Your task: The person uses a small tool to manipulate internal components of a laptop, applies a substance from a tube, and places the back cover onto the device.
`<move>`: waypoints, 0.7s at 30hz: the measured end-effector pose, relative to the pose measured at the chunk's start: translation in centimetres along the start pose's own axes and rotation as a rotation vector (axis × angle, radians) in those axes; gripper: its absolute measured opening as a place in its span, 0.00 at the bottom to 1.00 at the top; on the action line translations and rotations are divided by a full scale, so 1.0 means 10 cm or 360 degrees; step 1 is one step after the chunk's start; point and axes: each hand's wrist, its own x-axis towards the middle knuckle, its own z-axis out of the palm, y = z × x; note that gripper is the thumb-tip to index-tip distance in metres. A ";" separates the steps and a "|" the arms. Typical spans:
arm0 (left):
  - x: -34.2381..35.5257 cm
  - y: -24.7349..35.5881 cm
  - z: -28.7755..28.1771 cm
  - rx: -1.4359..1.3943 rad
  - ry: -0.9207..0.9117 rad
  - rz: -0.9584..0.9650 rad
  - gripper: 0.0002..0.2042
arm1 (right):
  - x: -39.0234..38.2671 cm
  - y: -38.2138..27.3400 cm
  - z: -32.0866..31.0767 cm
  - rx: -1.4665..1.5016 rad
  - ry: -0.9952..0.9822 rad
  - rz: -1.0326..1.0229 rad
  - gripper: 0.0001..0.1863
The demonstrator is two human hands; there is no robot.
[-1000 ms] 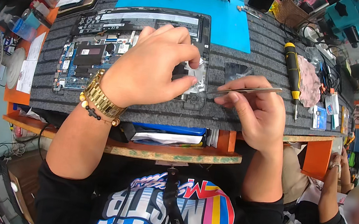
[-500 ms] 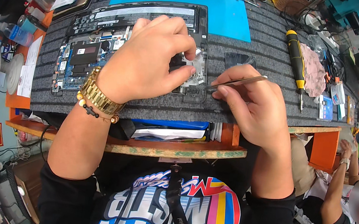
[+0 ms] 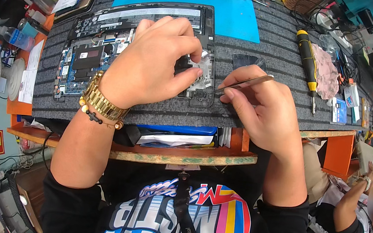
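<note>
An opened laptop base (image 3: pixel 208 71) lies on the grey striped mat, its long black battery (image 3: pixel 167 16) and blue circuit board (image 3: pixel 71 66) exposed. My left hand (image 3: pixel 153 63) arches over the middle of it. The thumb and index finger are apart, near a pale metal plate (image 3: pixel 200 77) at the laptop's right side; the other fingertips are hidden under the hand. In a pinch, my right hand (image 3: pixel 265 106) holds thin metal tweezers (image 3: pixel 252 81). Their tip is at the laptop's near right corner; whether it touches cannot be told.
A yellow-and-black screwdriver (image 3: pixel 308 60) rests beside a pink cloth (image 3: pixel 325 72) on the right. Behind the laptop spreads a blue mat (image 3: pixel 240 16). A small dark packet (image 3: pixel 248 61) lies beyond my right hand. A co-worker's hand (image 3: pixel 370 175) shows at far right.
My right hand and the tweezers have shifted slightly, with the tweezers a little more tilted. The left hand stays in place. At far right, the co-worker's arm has moved, and a greyish object shows there.
</note>
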 end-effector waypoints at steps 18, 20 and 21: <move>0.00 -0.02 0.01 0.0025 0.0004 0.0010 0.09 | -0.02 0.03 0.05 0.0037 0.0066 -0.0007 0.07; 0.00 -0.02 0.01 0.0028 0.0003 0.0009 0.09 | -0.02 0.03 0.06 0.0059 0.0081 -0.0007 0.07; 0.00 -0.01 0.01 0.0029 0.0005 0.0013 0.09 | -0.02 0.03 0.06 0.0060 0.0082 -0.0006 0.07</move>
